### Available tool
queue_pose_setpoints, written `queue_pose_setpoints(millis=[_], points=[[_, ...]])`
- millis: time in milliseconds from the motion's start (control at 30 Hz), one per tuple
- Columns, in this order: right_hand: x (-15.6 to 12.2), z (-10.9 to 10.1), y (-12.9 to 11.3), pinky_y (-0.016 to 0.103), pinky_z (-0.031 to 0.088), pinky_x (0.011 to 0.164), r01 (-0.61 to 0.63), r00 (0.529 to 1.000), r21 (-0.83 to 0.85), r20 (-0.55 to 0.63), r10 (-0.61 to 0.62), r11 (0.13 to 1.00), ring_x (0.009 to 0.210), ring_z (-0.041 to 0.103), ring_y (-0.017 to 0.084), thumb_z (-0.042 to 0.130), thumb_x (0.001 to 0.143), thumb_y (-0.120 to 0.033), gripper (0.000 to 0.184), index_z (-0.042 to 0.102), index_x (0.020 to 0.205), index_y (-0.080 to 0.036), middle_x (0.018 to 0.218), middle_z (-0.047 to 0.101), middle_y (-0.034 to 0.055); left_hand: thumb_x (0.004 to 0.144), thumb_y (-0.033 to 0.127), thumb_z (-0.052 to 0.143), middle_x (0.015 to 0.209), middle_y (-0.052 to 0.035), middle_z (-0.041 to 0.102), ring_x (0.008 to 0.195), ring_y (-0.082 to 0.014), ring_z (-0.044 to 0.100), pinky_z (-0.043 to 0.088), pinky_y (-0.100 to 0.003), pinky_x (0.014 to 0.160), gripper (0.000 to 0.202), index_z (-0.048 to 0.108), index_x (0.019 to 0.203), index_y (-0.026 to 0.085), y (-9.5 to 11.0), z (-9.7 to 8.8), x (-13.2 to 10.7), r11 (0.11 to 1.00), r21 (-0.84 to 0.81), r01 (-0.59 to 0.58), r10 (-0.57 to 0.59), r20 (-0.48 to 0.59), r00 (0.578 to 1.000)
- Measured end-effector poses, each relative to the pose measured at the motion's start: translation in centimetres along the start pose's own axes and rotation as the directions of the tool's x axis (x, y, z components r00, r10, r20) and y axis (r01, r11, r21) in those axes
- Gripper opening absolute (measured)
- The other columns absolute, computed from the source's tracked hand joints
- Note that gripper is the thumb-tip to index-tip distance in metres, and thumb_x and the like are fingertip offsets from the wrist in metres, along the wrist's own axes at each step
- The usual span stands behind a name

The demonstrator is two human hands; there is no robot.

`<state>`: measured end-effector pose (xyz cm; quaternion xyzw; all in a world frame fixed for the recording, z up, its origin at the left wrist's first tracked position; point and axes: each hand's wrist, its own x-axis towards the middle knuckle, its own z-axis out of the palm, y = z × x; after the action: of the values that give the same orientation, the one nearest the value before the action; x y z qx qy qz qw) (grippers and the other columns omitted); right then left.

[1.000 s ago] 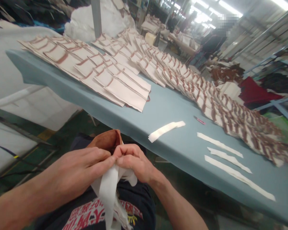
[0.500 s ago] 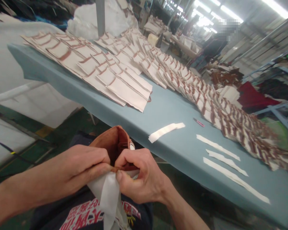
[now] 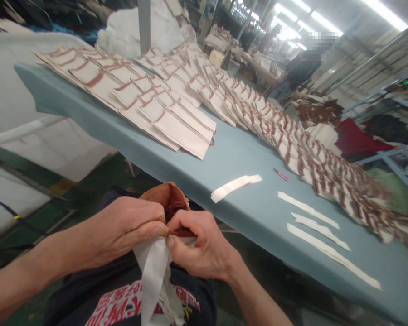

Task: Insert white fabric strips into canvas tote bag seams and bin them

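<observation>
Close to my body, both hands pinch the edge of a brown and white fabric piece [image 3: 168, 192]. My left hand [image 3: 132, 224] has thumb and fingers pressed together on the edge. Right beside it, my right hand [image 3: 199, 244] grips the same edge, thumb and forefinger almost touching the left fingertips. Above the hands the brown side curves open like a pouch. A white strip [image 3: 153, 276] hangs down from the pinched spot, over more pale cloth. The fingers cover the exact spot where strip and edge meet.
A blue-green table [image 3: 245, 154] runs diagonally ahead. On it lie overlapping cream pieces with brown edging [image 3: 183, 122], a long row of similar pieces [image 3: 292, 145], several loose white strips [image 3: 333, 256] and small pink-handled snips [image 3: 281, 174]. A person [image 3: 302, 68] stands in the background.
My left hand has shifted slightly right and up, closer to my right hand. The brown part has narrowed and moved a little right. Both hands keep hold of the edge.
</observation>
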<state>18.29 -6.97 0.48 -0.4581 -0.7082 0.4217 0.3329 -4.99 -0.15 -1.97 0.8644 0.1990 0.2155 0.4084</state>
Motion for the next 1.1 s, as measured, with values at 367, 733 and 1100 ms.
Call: queue_pose_setpoints(millis=[367, 733, 1100], points=[[-1.7, -1.0, -0.1, 0.026, 0.046, 0.072, 0.111, 0.992, -0.055, 0.062, -0.107, 0.992, 0.069, 0.063, 0.014, 0.070, 0.099, -0.027, 0.013, 0.065, 0.087, -0.025, 0.080, 0.073, -0.0024, 0.111, 0.056, 0.065, 0.063, 0.0096, 0.030, 0.055, -0.0100, 0.029, 0.021, -0.027, 0.047, 0.060, 0.037, 0.069, 0.025, 0.7, 0.5, 1.6, 0.897, -0.376, 0.230, -0.132, 0.270, 0.954], [-2.1, 0.2, 1.6, 0.035, 0.033, 0.063, 0.253, 0.967, -0.335, 0.055, -0.250, 0.908, 0.059, 0.053, 0.016, 0.046, 0.120, -0.038, 0.046, 0.054, 0.077, -0.025, 0.066, 0.064, -0.0007, 0.116, 0.022, 0.048, 0.067, 0.0074, 0.058, 0.055, -0.0118, 0.053, 0.030, -0.035, 0.057, 0.038, 0.051, 0.079, 0.025, 2.2, 1.8, -1.3, 0.984, 0.170, -0.052, 0.043, 0.056, 0.998], [-1.1, 2.7, 4.9, 0.040, 0.029, 0.060, 0.372, 0.902, -0.306, -0.102, -0.419, 0.876, 0.053, 0.039, 0.018, 0.016, 0.123, -0.062, 0.070, 0.039, 0.066, -0.028, 0.056, 0.047, -0.0003, 0.093, 0.014, 0.067, 0.063, 0.0080, 0.035, 0.059, -0.0108, 0.038, 0.029, -0.026, 0.051, 0.047, 0.031, 0.065, 0.024, 5.8, 6.6, -0.9, 0.862, -0.359, 0.358, -0.331, 0.137, 0.934]])
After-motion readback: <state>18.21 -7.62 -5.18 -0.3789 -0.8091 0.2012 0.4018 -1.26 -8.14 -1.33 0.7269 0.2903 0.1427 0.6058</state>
